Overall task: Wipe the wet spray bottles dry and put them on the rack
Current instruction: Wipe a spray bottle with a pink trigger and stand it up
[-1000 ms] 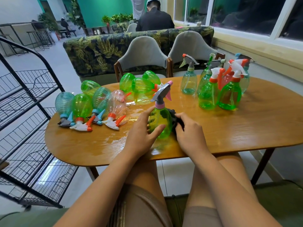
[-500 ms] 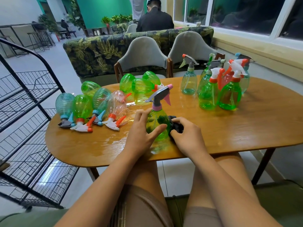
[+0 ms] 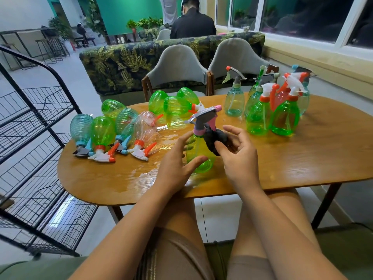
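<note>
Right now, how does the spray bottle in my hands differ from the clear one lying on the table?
The held bottle is green; the clear bottle is colourless. The held bottle is upright in your left hand, your right hand holding a dark cloth against it; the clear bottle lies on its side on the table. The held bottle's head is grey and pink, the clear bottle's white and orange. Both have trigger sprayers.
</note>
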